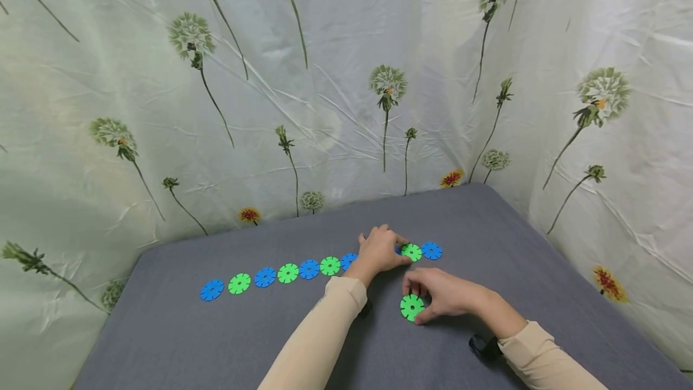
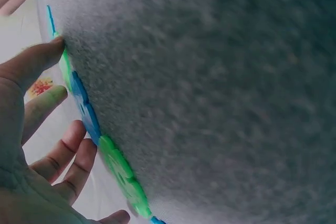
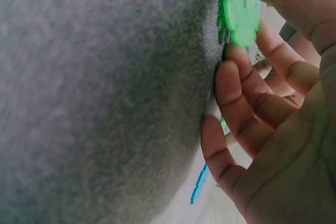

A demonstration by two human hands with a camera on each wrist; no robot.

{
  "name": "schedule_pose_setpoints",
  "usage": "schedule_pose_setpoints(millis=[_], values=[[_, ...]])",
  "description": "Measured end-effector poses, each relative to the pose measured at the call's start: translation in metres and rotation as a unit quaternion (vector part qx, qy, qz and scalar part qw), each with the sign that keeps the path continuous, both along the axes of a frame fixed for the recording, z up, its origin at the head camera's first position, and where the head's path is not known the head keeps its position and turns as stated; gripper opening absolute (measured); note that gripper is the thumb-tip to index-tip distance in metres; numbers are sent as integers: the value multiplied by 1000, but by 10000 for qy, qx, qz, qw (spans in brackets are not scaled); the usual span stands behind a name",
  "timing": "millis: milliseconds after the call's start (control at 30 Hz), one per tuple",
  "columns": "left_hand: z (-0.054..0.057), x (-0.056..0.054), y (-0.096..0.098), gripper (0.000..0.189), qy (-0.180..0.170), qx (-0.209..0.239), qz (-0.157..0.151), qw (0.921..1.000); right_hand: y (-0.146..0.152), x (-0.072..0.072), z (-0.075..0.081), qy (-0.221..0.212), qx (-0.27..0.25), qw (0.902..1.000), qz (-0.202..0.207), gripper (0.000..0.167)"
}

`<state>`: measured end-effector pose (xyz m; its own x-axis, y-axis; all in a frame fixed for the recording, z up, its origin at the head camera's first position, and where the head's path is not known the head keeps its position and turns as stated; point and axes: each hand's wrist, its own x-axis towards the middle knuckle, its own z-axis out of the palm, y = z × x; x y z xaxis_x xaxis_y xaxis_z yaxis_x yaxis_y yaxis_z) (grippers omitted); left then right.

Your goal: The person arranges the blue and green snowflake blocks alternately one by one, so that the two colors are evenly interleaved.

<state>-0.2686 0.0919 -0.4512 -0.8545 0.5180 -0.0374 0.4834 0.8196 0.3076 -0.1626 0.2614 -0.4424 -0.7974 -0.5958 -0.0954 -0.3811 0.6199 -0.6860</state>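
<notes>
Flat notched plastic discs lie in a row on the grey cloth, blue and green by turns. My left hand reaches over the row's right part and hides some discs; its thumb and forefinger hold opposite edges of a flat green disc. In the left wrist view the other fingers are spread beside a blue disc. Nearer to me, my right hand pinches another green disc at its edge between thumb and fingers, tilted up off the cloth.
A blue disc ends the row on the right, and another blue disc ends it on the left. The grey cloth covers the table. A flower-printed curtain hangs behind and along the right side.
</notes>
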Motion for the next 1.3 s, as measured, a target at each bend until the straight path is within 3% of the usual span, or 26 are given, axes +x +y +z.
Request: schedule_pose_setpoints(millis=[300, 667, 1000, 1300], values=[[4, 0, 11, 49, 12, -27, -116, 9999, 16, 2, 0, -269, -260, 9992, -117, 36], [3, 4, 30, 49, 11, -29, 34, 10000, 51, 3, 6, -383, -49, 9981, -477, 43], [-2, 6, 41, 45, 42, -43, 272, 9996, 74, 0, 7, 129, 390, 9954, -865, 46], [-2, 8, 43, 46, 85, -45, 431, 9990, 83, -4, 11, -79, 469, 9918, -1186, 53]])
